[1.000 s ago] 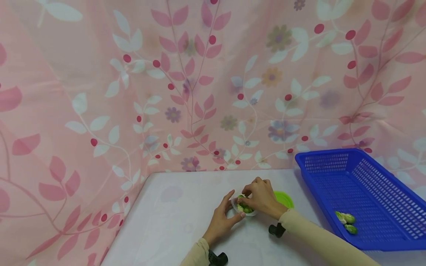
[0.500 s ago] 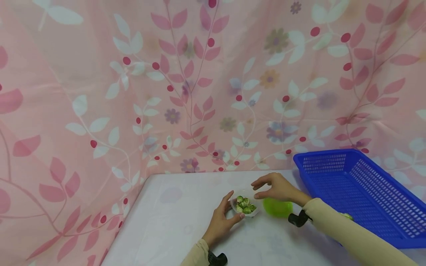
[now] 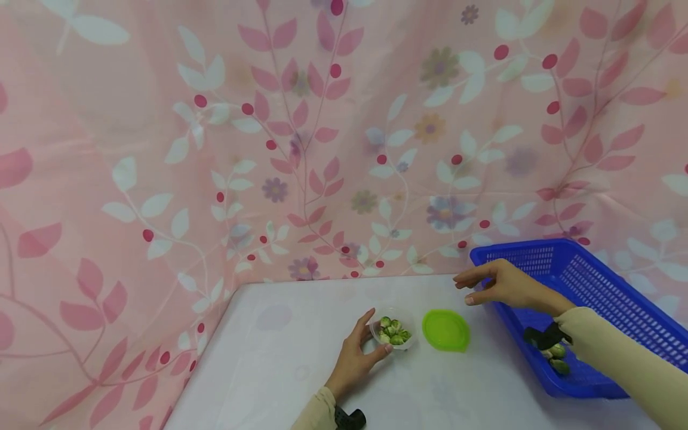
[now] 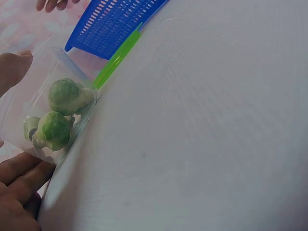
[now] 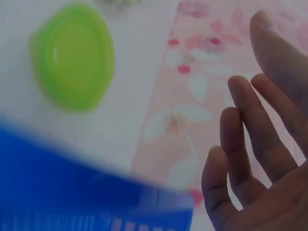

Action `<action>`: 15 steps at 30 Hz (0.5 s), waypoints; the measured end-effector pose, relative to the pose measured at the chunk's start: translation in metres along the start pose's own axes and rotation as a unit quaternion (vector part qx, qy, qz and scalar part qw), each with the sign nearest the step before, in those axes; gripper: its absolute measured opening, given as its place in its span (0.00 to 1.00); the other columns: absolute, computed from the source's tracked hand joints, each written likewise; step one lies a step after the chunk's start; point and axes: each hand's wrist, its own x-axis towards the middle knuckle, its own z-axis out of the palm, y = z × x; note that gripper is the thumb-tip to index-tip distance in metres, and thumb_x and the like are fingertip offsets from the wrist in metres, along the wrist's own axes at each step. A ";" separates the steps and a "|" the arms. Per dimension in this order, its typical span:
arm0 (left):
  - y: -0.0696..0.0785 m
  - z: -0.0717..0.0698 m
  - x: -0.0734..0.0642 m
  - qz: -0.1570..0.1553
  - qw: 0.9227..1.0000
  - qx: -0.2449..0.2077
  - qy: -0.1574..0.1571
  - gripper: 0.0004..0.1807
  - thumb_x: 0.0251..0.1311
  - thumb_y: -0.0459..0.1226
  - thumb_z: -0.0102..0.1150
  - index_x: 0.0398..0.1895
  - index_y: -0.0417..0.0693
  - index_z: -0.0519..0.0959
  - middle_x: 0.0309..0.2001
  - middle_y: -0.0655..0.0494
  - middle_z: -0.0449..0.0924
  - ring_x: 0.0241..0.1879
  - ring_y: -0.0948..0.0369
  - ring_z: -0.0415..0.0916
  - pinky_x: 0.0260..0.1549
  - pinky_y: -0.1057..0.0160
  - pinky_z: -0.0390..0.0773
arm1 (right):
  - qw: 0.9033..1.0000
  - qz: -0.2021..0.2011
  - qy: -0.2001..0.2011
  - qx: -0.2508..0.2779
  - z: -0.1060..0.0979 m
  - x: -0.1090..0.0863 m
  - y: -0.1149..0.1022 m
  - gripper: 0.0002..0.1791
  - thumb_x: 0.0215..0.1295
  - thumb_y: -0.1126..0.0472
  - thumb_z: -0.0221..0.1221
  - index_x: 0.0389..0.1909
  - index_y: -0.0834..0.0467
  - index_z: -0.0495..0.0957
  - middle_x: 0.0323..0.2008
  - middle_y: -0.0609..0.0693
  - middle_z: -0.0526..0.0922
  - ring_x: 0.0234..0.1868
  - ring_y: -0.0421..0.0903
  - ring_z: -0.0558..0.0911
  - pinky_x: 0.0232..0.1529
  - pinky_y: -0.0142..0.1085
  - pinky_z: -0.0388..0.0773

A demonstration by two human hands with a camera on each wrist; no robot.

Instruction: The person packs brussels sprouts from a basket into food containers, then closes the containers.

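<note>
A clear plastic container point(image 3: 389, 316) holding several Brussels sprouts point(image 3: 394, 331) stands on the white table. My left hand point(image 3: 359, 354) holds it from the left, thumb on the near side and fingers round the far side. Through its clear wall the sprouts point(image 4: 54, 131) show close up in the left wrist view. Its bright green lid point(image 3: 445, 330) lies flat just to the right. My right hand point(image 3: 507, 286) is in the air over the basket's left rim, fingers loosely spread and nothing in them; the right wrist view shows the bare palm and fingers point(image 5: 260, 130).
A blue plastic basket point(image 3: 596, 286) with slotted sides stands at the table's right. A few sprouts point(image 3: 558, 358) lie in its near left corner, partly behind the right wrist's camera. A pink floral curtain point(image 3: 322, 149) hangs behind the white table point(image 3: 258, 358).
My right hand has left the container, crossing right over the green lid to the blue basket, and the lid is now uncovered. The left hand stays at the container.
</note>
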 end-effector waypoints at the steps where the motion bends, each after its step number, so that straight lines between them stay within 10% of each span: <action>1: 0.000 0.000 0.000 0.001 1.000 0.000 -0.001 0.46 0.68 0.51 0.71 0.84 0.70 0.57 0.72 0.48 0.78 0.72 0.50 0.76 0.72 0.44 0.72 | 1.000 0.007 0.005 0.002 -0.006 -0.005 0.003 0.22 0.66 0.56 0.74 0.60 0.54 0.87 0.53 0.51 0.91 0.51 0.35 0.87 0.48 0.32 0.86; 9: 0.000 0.000 0.000 0.004 1.000 0.003 -0.003 0.48 0.68 0.50 0.71 0.86 0.56 0.56 0.72 0.47 0.77 0.70 0.50 0.77 0.71 0.47 0.73 | 0.996 0.062 0.033 -0.055 -0.039 -0.046 0.031 0.23 0.67 0.55 0.73 0.60 0.58 0.87 0.54 0.56 0.91 0.52 0.30 0.86 0.45 0.27 0.84; 15: -0.001 -0.001 0.001 0.002 1.000 0.010 0.001 0.47 0.68 0.51 0.71 0.85 0.65 0.57 0.72 0.49 0.77 0.71 0.51 0.77 0.73 0.46 0.71 | 0.993 0.067 -0.007 -0.098 -0.049 -0.073 0.059 0.22 0.69 0.57 0.71 0.59 0.62 0.86 0.53 0.57 0.91 0.50 0.27 0.85 0.45 0.26 0.83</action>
